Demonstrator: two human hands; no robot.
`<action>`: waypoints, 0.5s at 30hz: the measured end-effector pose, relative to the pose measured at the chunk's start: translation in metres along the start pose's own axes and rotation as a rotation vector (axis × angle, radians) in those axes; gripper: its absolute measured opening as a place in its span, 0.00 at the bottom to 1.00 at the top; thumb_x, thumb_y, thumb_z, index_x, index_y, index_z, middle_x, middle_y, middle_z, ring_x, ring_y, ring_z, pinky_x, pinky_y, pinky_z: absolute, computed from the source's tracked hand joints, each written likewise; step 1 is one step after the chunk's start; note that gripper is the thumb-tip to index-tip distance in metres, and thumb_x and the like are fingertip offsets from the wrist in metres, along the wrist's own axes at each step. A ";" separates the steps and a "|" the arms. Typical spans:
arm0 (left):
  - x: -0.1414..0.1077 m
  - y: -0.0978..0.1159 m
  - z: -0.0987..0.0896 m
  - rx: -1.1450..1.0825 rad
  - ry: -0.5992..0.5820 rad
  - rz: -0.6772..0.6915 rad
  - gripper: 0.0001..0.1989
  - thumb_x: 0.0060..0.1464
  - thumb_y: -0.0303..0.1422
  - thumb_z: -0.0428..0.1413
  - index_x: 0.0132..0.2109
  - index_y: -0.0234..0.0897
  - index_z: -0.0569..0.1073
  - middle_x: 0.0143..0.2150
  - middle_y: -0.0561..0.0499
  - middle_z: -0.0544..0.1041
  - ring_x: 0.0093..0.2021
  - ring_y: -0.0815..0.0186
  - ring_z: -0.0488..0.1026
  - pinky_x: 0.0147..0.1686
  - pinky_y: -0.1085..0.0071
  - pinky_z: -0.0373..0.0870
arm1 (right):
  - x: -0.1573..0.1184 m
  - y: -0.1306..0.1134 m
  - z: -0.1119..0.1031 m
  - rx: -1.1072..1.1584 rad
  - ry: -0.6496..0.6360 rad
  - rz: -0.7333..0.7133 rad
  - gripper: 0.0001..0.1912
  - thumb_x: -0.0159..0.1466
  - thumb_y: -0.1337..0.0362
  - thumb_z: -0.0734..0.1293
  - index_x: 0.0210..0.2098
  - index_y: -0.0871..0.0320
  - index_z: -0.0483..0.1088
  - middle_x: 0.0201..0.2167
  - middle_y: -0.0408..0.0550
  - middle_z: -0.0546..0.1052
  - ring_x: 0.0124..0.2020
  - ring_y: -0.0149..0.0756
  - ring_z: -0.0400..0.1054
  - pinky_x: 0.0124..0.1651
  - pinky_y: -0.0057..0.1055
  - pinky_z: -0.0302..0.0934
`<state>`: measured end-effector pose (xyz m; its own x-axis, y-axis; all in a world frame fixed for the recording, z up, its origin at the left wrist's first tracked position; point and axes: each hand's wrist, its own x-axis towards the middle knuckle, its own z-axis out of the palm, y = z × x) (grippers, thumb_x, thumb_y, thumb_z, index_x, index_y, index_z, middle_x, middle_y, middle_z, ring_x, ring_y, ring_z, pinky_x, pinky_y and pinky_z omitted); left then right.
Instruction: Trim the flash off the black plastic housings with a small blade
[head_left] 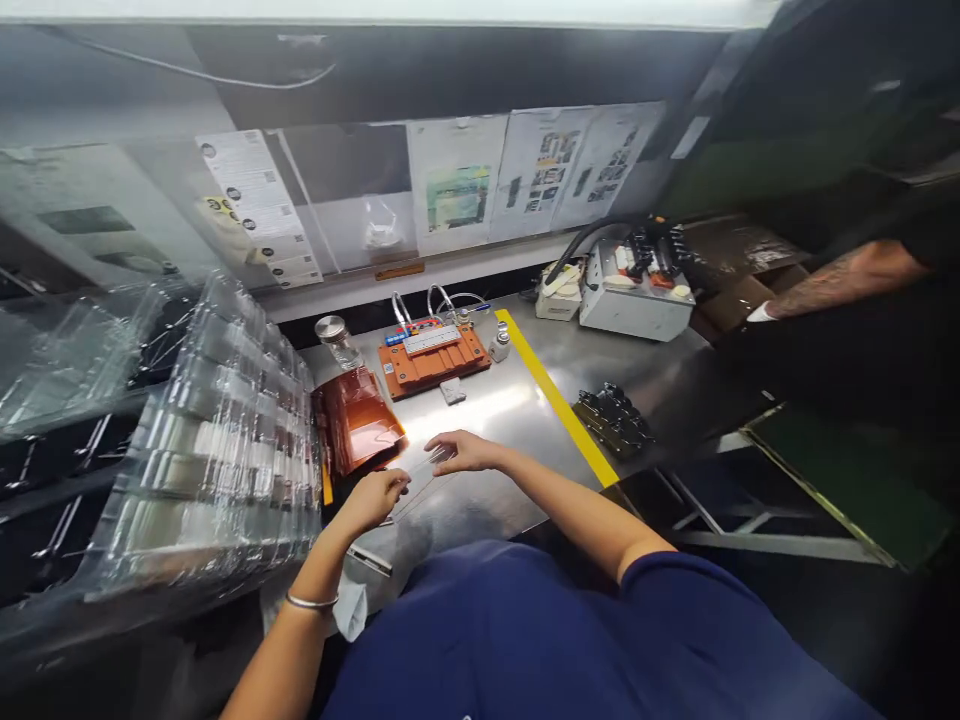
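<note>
The left hand [381,497] and right hand [463,453] grip a thin clear sheet [422,486] between them, over a metal surface [525,425]. Just beyond lie amber sheets [369,428] and an orange block [427,370]; stacked clear trays [236,440] crowd the left, yellow tape [553,398] and black parts [613,418] lie right.

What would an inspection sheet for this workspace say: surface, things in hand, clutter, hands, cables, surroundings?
Surface: shiny metal table, crossed by a yellow strip.
Things in hand: a thin clear piece; its full outline is hard to make out.
Clutter: amber sheets, orange fixture, lidded jar, small bottle, black parts right of the strip.
Hands: left hand and right hand both at the clear piece; exact grip too small to tell.
Cables: pale cable on the wall, upper left.
Surroundings: papers on the wall, clear plastic stack at left, another person's forearm at right.
</note>
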<state>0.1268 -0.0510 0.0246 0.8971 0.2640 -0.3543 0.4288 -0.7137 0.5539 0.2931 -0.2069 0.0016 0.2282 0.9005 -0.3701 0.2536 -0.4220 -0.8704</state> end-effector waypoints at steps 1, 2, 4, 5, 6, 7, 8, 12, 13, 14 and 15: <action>0.007 0.011 0.007 -0.016 -0.053 0.051 0.14 0.60 0.31 0.48 0.43 0.38 0.78 0.36 0.47 0.84 0.36 0.62 0.81 0.39 0.67 0.76 | -0.018 0.010 -0.011 0.075 0.035 0.041 0.21 0.59 0.63 0.71 0.51 0.61 0.71 0.34 0.48 0.80 0.34 0.32 0.75 0.38 0.27 0.68; 0.015 0.023 0.014 -0.027 -0.100 0.100 0.17 0.62 0.31 0.45 0.48 0.38 0.77 0.39 0.46 0.84 0.36 0.63 0.81 0.38 0.69 0.76 | -0.036 0.020 -0.020 0.147 0.075 0.083 0.20 0.61 0.63 0.68 0.52 0.61 0.70 0.31 0.47 0.80 0.30 0.31 0.75 0.34 0.26 0.68; 0.030 0.052 0.036 -0.008 -0.138 0.185 0.22 0.64 0.29 0.41 0.60 0.37 0.70 0.46 0.44 0.82 0.39 0.64 0.82 0.41 0.67 0.76 | -0.073 0.039 -0.036 0.288 0.169 0.155 0.19 0.66 0.63 0.62 0.55 0.61 0.68 0.29 0.47 0.79 0.25 0.30 0.74 0.30 0.26 0.68; 0.039 0.068 0.049 0.026 -0.128 0.227 0.24 0.63 0.27 0.40 0.63 0.39 0.66 0.49 0.43 0.81 0.41 0.62 0.81 0.43 0.65 0.76 | -0.092 0.047 -0.043 0.354 0.222 0.180 0.19 0.67 0.62 0.60 0.56 0.60 0.66 0.29 0.47 0.80 0.25 0.30 0.74 0.29 0.26 0.69; 0.047 0.084 0.064 0.081 -0.094 0.277 0.27 0.61 0.25 0.41 0.65 0.42 0.64 0.52 0.43 0.80 0.43 0.61 0.81 0.44 0.63 0.76 | -0.111 0.056 -0.050 0.412 0.273 0.193 0.20 0.68 0.62 0.58 0.58 0.60 0.64 0.31 0.48 0.80 0.26 0.30 0.75 0.30 0.27 0.70; 0.054 0.102 0.081 0.156 -0.049 0.334 0.30 0.58 0.22 0.43 0.66 0.44 0.63 0.53 0.43 0.79 0.44 0.58 0.81 0.43 0.61 0.77 | -0.130 0.065 -0.057 0.476 0.317 0.204 0.20 0.69 0.61 0.57 0.58 0.60 0.62 0.32 0.50 0.80 0.27 0.31 0.76 0.31 0.28 0.71; 0.062 0.120 0.099 0.226 -0.019 0.402 0.33 0.56 0.20 0.43 0.66 0.45 0.62 0.54 0.42 0.78 0.44 0.57 0.80 0.42 0.60 0.77 | -0.150 0.075 -0.065 0.555 0.355 0.226 0.20 0.70 0.59 0.56 0.58 0.60 0.62 0.34 0.51 0.80 0.29 0.32 0.77 0.31 0.29 0.72; 0.083 0.198 0.175 0.433 -0.087 0.590 0.37 0.52 0.15 0.41 0.66 0.43 0.63 0.59 0.42 0.74 0.52 0.57 0.77 0.46 0.62 0.77 | -0.238 0.129 -0.090 0.851 0.484 0.396 0.19 0.67 0.53 0.62 0.48 0.61 0.69 0.33 0.48 0.80 0.27 0.30 0.76 0.30 0.28 0.72; 0.086 0.217 0.193 0.467 -0.145 0.611 0.36 0.52 0.15 0.41 0.66 0.41 0.63 0.61 0.42 0.73 0.54 0.57 0.76 0.47 0.61 0.76 | -0.261 0.147 -0.094 0.880 0.516 0.442 0.16 0.64 0.55 0.66 0.45 0.62 0.71 0.30 0.46 0.79 0.25 0.29 0.74 0.29 0.26 0.71; 0.089 0.235 0.210 0.486 -0.209 0.635 0.35 0.53 0.16 0.42 0.67 0.39 0.62 0.62 0.41 0.72 0.55 0.56 0.75 0.49 0.60 0.75 | -0.284 0.166 -0.097 0.884 0.546 0.481 0.13 0.61 0.59 0.70 0.40 0.63 0.72 0.27 0.44 0.78 0.23 0.28 0.73 0.27 0.24 0.70; 0.091 0.251 0.226 0.489 -0.276 0.667 0.34 0.54 0.18 0.44 0.67 0.37 0.62 0.63 0.40 0.71 0.57 0.55 0.73 0.52 0.60 0.74 | -0.308 0.186 -0.100 0.885 0.571 0.517 0.11 0.57 0.64 0.72 0.37 0.64 0.73 0.24 0.43 0.77 0.21 0.28 0.72 0.25 0.23 0.69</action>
<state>0.2922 -0.3528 -0.0390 0.8598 -0.4295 -0.2760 -0.3272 -0.8786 0.3479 0.3639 -0.5734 -0.0144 0.5581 0.3706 -0.7425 -0.6838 -0.3016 -0.6645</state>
